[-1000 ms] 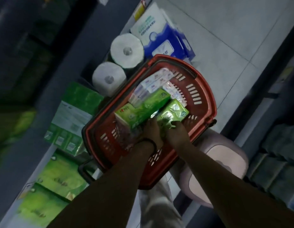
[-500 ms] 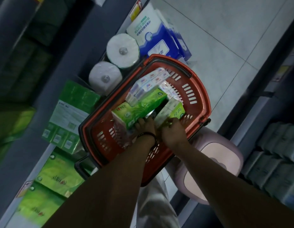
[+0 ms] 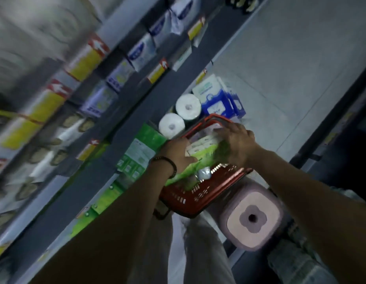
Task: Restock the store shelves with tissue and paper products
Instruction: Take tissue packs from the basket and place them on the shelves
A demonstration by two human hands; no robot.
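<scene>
Green tissue packs in the curled grip of left hand and right hand, over red basket.

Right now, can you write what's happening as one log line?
left hand: holds tissue packs | right hand: grips tissue packs | tissue packs: over red basket

This is a shop, seen in an aisle between goods shelves. Yellow and red price labels sit along the shelf edges. Many equal packs of paper goods stand in rows, paper rolls lie on the lowest board, and a red shopping basket holds tissue packs.
</scene>
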